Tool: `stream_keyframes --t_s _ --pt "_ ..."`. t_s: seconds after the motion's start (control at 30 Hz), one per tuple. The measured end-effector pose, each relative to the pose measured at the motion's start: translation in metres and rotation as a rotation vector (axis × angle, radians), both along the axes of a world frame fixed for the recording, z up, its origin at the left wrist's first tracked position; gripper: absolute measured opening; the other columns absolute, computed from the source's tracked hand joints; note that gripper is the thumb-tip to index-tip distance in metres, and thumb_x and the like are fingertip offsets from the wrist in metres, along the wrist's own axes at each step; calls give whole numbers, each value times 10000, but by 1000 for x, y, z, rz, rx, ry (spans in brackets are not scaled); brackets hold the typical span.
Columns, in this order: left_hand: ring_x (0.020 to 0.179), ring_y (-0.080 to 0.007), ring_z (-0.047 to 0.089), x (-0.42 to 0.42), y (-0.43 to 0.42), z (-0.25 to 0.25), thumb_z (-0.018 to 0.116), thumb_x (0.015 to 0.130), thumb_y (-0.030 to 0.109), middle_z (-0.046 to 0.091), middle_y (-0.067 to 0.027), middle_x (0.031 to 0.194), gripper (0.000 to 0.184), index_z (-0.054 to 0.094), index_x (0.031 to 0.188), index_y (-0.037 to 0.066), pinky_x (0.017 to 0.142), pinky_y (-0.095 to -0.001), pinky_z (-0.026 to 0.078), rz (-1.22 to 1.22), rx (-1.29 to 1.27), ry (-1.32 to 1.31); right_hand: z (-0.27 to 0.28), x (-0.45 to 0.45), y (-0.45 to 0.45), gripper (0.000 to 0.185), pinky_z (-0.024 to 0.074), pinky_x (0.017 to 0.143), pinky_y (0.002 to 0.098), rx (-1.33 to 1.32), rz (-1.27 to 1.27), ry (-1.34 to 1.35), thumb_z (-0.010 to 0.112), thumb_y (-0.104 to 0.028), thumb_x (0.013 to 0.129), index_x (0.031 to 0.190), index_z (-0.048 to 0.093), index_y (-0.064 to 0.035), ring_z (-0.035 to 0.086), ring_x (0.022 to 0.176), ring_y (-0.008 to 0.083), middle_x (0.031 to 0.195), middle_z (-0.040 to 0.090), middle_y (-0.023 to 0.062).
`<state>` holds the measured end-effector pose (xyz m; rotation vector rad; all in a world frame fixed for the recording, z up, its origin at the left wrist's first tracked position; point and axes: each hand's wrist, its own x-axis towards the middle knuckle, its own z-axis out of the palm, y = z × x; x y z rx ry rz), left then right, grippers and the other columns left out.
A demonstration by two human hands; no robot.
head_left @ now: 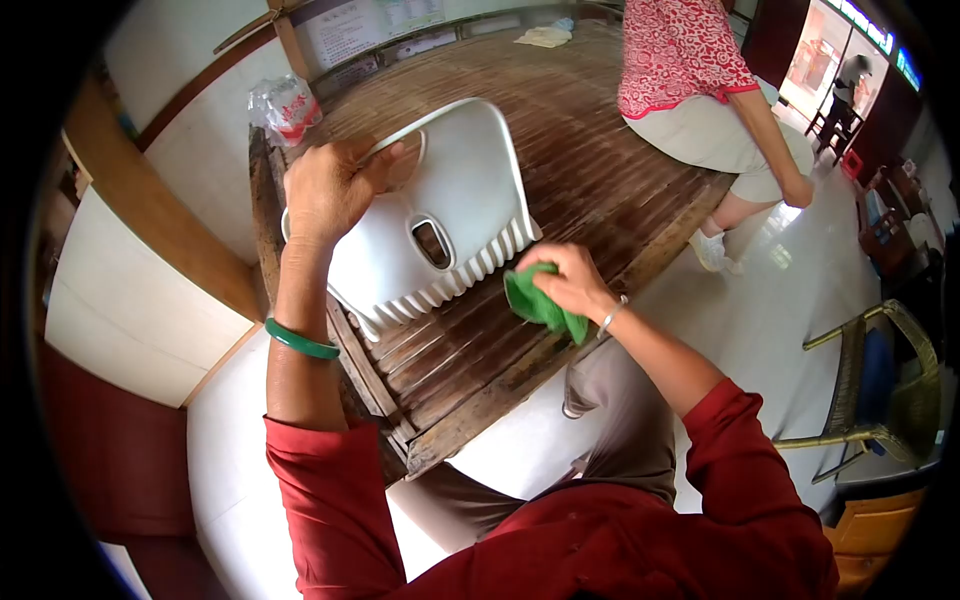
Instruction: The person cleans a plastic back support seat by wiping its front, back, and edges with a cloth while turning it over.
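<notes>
A white plastic piece [468,165] with an oval hole and a ribbed lower edge stands tilted on the brown slatted bamboo surface [560,130]. My left hand [338,185] is closed on its upper left edge. To the right of the ribbed edge, my right hand [568,280] grips a green cloth [538,300], which hangs below the fingers over the slats. The cloth and the white piece look slightly apart. A green bangle circles my left wrist, a silver one my right.
A clear and red plastic bag [286,110] lies at the surface's left corner. A pale cloth [545,36] rests at the far edge. Another person [690,60] sits on the right edge. A metal-framed chair [860,385] stands on the floor at right.
</notes>
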<state>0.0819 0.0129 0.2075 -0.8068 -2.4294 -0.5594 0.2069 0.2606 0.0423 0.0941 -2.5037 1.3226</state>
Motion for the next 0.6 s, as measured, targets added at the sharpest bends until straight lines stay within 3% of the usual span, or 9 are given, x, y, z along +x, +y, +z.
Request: stream_keyframes --t_s 0.07,0.17,0.33,0.4,0.53,0.6 --pt "615 -301 649 2 -3 -1 622 854 534 640 -91 596 432 711 749 124 586 -413 490 12 -37 98 -9 14 -1 249 519 762 276 -59 59 -4 588 -34 754 959 729 -49 674 841 187 919 726 106" --pt "562 -299 632 14 8 -3 616 869 508 627 -90 585 421 663 689 131 534 -411 477 -5 -85 270 -20 32 4 284 490 805 284 -374 93 67 565 3 721 974 691 25 637 904 162 955 687 87" --pt "556 -277 641 27 18 -4 628 853 517 619 -68 556 414 660 678 142 525 -401 483 60 -119 267 -53 45 17 353 470 823 267 -870 -77 -7 563 -106 719 1029 659 32 610 883 165 932 659 77" --pt "596 -332 636 35 17 -2 629 870 480 628 -89 587 380 647 722 131 554 -425 492 30 -122 179 -62 43 26 369 476 822 275 -1064 -69 1 557 -105 723 1052 645 34 613 878 173 923 660 76" --pt "589 -316 648 48 16 -4 646 863 475 646 -76 600 343 665 794 140 556 -408 499 17 -159 199 -73 41 34 353 525 837 342 -1385 29 24 519 -155 841 1145 607 1 638 927 226 1020 661 91" --pt "520 -276 632 50 15 -6 624 859 514 605 -70 528 369 671 874 149 482 -377 472 -93 6 275 -80 40 42 344 539 813 368 -1512 30 -55 496 -207 879 1129 619 -5 653 890 246 1003 674 105"
